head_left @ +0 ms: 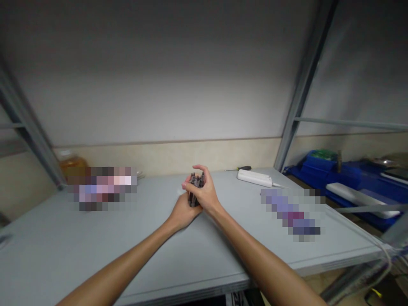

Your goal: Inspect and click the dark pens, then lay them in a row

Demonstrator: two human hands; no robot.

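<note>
A small dark object [194, 192] with several short upright prongs is held between my two hands above the table. What kind of thing it is cannot be made out. My right hand [206, 193] is closed round its right side, thumb across the near face and index finger curved over the top. Lower and to the left, my left hand [185, 211] grips it from below and behind. Most of the left fingers are hidden by the object and the right hand.
On the grey table [153, 259], a white power strip [254, 177] lies at the back right, with a screwdriver [239, 168] behind it. Blurred-out items flank the hands. A bottle of amber liquid [72, 163] stands back left. Metal posts [295, 97] rise beside the table; blue trays [321, 163] sit right.
</note>
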